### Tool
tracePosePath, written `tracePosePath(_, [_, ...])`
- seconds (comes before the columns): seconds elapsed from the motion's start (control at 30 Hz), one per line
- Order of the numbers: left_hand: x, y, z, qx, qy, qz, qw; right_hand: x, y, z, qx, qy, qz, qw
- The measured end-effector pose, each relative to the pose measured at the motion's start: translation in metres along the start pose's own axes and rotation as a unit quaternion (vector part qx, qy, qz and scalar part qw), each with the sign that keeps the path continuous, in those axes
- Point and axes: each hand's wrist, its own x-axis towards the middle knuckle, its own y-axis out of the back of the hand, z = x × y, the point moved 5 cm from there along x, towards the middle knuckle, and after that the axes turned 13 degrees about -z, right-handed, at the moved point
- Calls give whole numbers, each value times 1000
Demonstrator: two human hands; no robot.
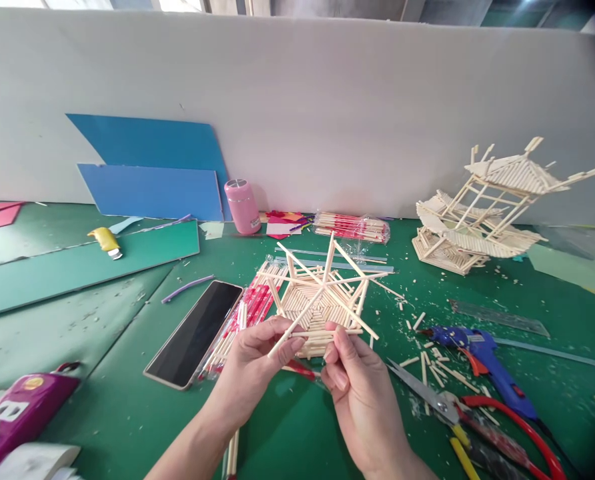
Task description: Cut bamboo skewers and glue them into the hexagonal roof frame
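Note:
In front of me is a small structure of thin wooden sticks, with a woven-looking stick base [297,301] and a star of crossed sticks [323,287] above it. My left hand [262,353] pinches the near-left end of one diagonal stick of this star. Between both hands a short wooden stick [315,333] lies crosswise near the structure's front edge. My right hand [357,373] grips that short stick near its right end, thumb and fingers pressed together. Whether the short stick touches the diagonal one is hidden by my left fingers.
To the right lie a blue glue gun [487,357], scissors [442,400] and stick scraps. A finished-looking stick pavilion [502,213] stands at back right. Left are a phone [195,333], packs of sticks [257,300] and a purple power strip [25,417]; a pink flask [242,207] stands behind.

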Motion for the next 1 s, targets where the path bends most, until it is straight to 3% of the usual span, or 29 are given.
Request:
tracePosePath(0.23, [-5,6,-2,30,5,19,999,0,-2,-1,-1,5,-2,1000])
tracePosePath(0.4, [-31,14,8,196,-65,32,978,2,-1,0,1,14,-2,1000])
tracePosePath(0.5, [-46,7,31,336,-131,75,930,4,-3,0,2,18,-8,1000])
tracePosePath(0.57, [-48,-8,53,446,-184,93,871,4,-3,0,3,20,-14,1000])
tracePosePath(0.63, [-40,-31,69,552,-219,41,804,4,-4,0,4,18,-23,1000])
tracePosePath(0.7, [-26,-49,80,592,-237,5,770,4,-4,0,-1,17,-35,999])
tracePosePath(0.83, [8,-69,81,648,-152,-63,744,5,-4,1,-19,19,-51,998])
tracePosePath(1.0, [34,-75,76,691,-50,-143,707,7,-5,5,-29,14,-46,998])
